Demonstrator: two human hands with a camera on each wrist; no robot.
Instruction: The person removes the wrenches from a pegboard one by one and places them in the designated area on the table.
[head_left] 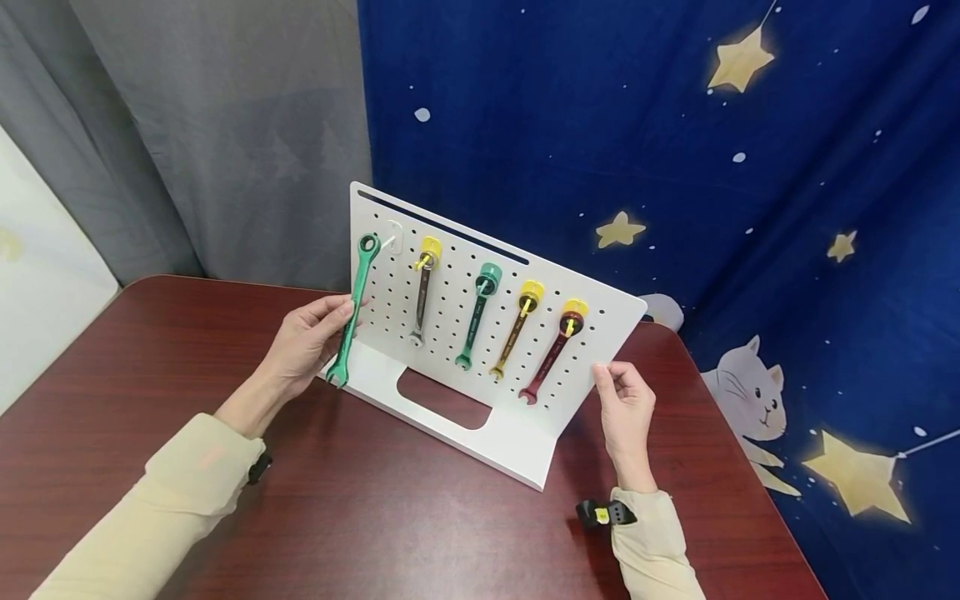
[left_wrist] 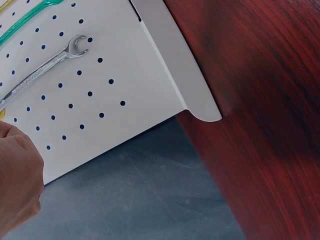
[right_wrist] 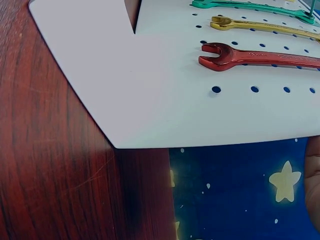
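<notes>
A white pegboard stand (head_left: pixel 450 308) stands tilted on the table, with several combination wrenches on its hooks. My left hand (head_left: pixel 303 337) pinches the shaft of a green combination wrench (head_left: pixel 351 321) at the board's left side. The ring end of that wrench sits at the tip of a white hook (head_left: pixel 394 237). In the left wrist view my left hand shows beside the board's edge, without this wrench visible. My right hand (head_left: pixel 626 408) pinches the board's right edge between thumb and fingers. Nearest the left hand hangs a silver wrench (left_wrist: pixel 45 67); nearest the right, a red wrench (right_wrist: pixel 265 57).
Another green wrench (head_left: pixel 474 329) and a gold wrench (head_left: pixel 512 337) hang between the silver and red ones. The reddish-brown table (head_left: pixel 360 508) extends around the stand. Behind it hang a grey curtain (head_left: pixel 225 125) and a blue star-patterned curtain (head_left: pixel 525 125).
</notes>
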